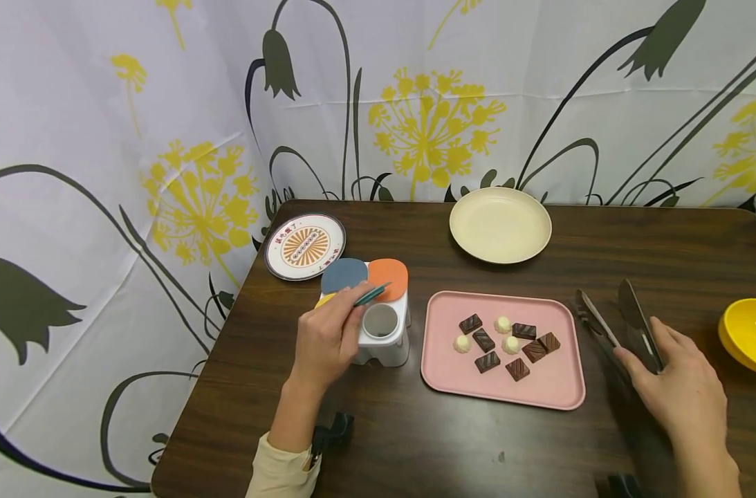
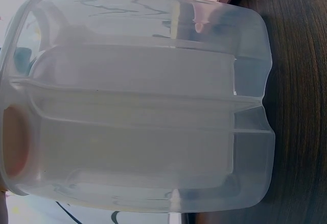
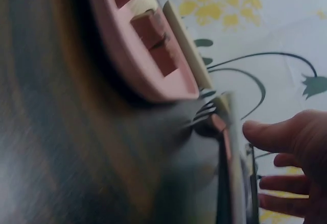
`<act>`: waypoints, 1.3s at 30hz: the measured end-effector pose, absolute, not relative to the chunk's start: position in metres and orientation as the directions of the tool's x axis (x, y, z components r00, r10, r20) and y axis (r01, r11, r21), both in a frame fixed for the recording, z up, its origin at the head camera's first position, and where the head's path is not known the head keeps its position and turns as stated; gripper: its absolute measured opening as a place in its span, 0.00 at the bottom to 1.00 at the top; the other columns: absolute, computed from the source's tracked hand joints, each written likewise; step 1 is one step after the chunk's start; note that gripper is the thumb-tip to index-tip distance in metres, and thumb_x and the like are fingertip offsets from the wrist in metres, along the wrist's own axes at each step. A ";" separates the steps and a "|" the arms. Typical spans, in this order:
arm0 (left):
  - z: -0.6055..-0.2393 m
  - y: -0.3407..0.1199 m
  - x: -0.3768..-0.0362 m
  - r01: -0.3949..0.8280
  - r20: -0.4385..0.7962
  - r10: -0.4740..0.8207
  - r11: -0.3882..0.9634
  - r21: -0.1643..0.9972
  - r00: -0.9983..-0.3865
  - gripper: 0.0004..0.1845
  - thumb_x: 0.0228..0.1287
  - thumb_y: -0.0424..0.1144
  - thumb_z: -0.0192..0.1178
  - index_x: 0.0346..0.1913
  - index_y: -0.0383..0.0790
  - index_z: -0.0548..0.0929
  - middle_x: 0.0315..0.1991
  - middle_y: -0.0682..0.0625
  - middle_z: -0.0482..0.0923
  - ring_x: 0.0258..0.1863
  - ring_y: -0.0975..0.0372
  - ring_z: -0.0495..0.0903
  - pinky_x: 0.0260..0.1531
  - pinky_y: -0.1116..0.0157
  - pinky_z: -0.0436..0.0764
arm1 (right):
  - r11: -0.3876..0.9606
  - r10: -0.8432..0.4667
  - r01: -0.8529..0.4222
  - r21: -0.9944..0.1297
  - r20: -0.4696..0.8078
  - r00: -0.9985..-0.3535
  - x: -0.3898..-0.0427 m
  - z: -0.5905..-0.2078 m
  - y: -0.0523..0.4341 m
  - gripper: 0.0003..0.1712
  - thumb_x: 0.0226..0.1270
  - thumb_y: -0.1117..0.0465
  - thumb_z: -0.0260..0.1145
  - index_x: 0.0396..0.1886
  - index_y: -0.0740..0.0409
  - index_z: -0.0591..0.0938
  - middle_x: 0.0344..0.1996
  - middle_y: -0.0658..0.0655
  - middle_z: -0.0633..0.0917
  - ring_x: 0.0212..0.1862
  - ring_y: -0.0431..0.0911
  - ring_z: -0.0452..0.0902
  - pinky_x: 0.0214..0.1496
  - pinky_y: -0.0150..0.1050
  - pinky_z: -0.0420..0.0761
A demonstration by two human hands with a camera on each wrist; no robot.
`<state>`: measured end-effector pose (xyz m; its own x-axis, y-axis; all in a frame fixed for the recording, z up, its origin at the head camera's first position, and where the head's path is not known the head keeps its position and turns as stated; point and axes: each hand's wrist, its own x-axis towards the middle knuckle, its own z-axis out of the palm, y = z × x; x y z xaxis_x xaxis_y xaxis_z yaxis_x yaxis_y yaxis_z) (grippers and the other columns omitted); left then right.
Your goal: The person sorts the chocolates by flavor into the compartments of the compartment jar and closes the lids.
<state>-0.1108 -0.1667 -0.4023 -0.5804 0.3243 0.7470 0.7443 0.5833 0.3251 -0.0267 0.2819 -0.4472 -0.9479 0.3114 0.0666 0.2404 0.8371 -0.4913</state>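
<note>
My left hand (image 1: 330, 339) pinches a thin teal lid (image 1: 371, 294), tilted nearly edge-on, above a white jar set (image 1: 384, 351). One round mouth (image 1: 380, 321) of the set is uncovered. Blue (image 1: 343, 275) and orange (image 1: 387, 278) lids cover two others, and a yellow lid is mostly hidden behind the hand. The left wrist view is filled by the jar's translucent wall (image 2: 138, 96). My right hand (image 1: 683, 384) holds metal serving tongs (image 1: 642, 325) with spread arms, one ending in fork tines (image 3: 207, 117), beside a pink tray (image 1: 502, 398) of chocolates (image 1: 487, 362).
A cream plate (image 1: 501, 225) lies at the back of the dark wooden table (image 1: 452, 449). A patterned plate (image 1: 306, 247) sits behind the jar set at the left. Yellow bowls (image 1: 751, 335) stand at the right edge, and a flowered curtain (image 1: 539, 104) hangs behind.
</note>
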 end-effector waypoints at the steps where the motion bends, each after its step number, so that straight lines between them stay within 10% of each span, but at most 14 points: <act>1: -0.402 -0.167 -0.111 0.745 0.747 0.323 0.581 0.328 -0.581 0.15 0.74 0.39 0.52 0.55 0.36 0.82 0.47 0.46 0.86 0.43 0.56 0.86 0.48 0.53 0.82 | 0.836 0.320 0.256 -0.486 0.052 -0.946 -0.026 -0.450 0.284 0.47 0.65 0.42 0.65 0.75 0.62 0.60 0.65 0.75 0.67 0.58 0.77 0.63 0.54 0.72 0.63; 13: -0.405 -0.165 -0.112 0.764 0.776 0.327 0.578 0.287 -0.539 0.15 0.72 0.38 0.53 0.54 0.37 0.82 0.42 0.47 0.86 0.40 0.57 0.86 0.34 0.56 0.85 | 0.823 0.346 0.340 -0.455 -0.072 -0.935 -0.020 -0.459 0.293 0.54 0.61 0.40 0.68 0.69 0.76 0.60 0.55 0.86 0.68 0.52 0.82 0.63 0.55 0.72 0.63; 30: -0.406 -0.166 -0.113 0.763 0.781 0.319 0.579 0.287 -0.536 0.15 0.71 0.38 0.54 0.54 0.36 0.82 0.45 0.45 0.86 0.42 0.56 0.86 0.44 0.52 0.83 | 0.782 0.375 0.314 -0.538 0.003 -0.927 -0.016 -0.460 0.299 0.41 0.62 0.45 0.69 0.64 0.69 0.72 0.48 0.80 0.77 0.47 0.77 0.69 0.46 0.68 0.67; 33: -0.406 -0.166 -0.114 0.764 0.781 0.321 0.578 0.286 -0.535 0.15 0.72 0.38 0.54 0.54 0.36 0.82 0.45 0.45 0.86 0.43 0.55 0.86 0.45 0.52 0.83 | 0.811 0.300 0.202 -0.549 0.094 -0.949 -0.015 -0.459 0.302 0.37 0.60 0.49 0.72 0.62 0.69 0.75 0.44 0.77 0.80 0.43 0.72 0.73 0.41 0.63 0.69; 39: -0.406 -0.166 -0.114 0.765 0.785 0.319 0.578 0.284 -0.532 0.15 0.72 0.38 0.53 0.54 0.36 0.82 0.45 0.45 0.86 0.43 0.55 0.86 0.44 0.51 0.83 | 0.817 0.064 -0.094 -0.569 0.252 -0.966 -0.013 -0.455 0.308 0.37 0.45 0.59 0.82 0.58 0.61 0.81 0.38 0.64 0.86 0.34 0.28 0.76 0.32 0.24 0.71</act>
